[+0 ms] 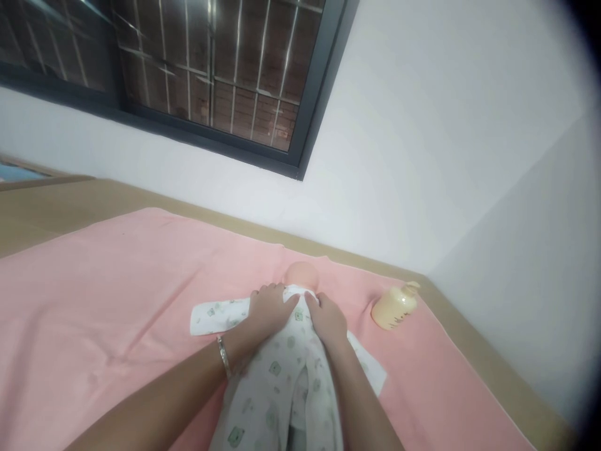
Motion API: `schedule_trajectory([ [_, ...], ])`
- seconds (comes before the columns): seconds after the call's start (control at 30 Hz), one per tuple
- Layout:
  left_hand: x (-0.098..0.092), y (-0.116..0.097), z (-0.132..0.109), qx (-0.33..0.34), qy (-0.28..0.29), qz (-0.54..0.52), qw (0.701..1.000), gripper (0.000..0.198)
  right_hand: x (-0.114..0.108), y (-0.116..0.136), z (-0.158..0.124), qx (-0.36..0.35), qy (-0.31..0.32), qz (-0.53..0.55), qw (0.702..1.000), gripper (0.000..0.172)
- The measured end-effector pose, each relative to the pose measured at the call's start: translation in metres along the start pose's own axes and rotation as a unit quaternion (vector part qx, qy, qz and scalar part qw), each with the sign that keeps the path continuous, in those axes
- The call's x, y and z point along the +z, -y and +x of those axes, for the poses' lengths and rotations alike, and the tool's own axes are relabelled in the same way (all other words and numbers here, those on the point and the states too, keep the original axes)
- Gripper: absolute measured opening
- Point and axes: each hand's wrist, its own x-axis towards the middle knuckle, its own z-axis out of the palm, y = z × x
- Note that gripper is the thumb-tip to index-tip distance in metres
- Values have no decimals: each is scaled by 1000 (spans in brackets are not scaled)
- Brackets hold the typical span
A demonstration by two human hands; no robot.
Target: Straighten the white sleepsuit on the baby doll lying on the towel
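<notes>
On the pink sheet lies what looks like a baby doll, its smooth round head at the far end and its face not visible. White baby clothes with green bear prints cover its body, the sleeves spread out to both sides. My left hand, with a silver bracelet at the wrist, grips the clothes by the left shoulder, thumb towards the collar. Opposite it, my right hand is curled on the right shoulder, its thumb also at the collar. The fingertips are partly hidden.
A pale yellow pump bottle stands tilted in the view, right of the clothes. The pink sheet covers a wooden surface that meets a white wall. Above is a dark-framed window with metal bars.
</notes>
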Motion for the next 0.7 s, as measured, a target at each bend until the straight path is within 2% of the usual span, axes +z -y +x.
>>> schedule_trajectory([
  [0.7, -2, 0, 0, 1, -6, 0, 1000, 42, 0, 0, -1, -5, -7, -12, 1000, 55],
])
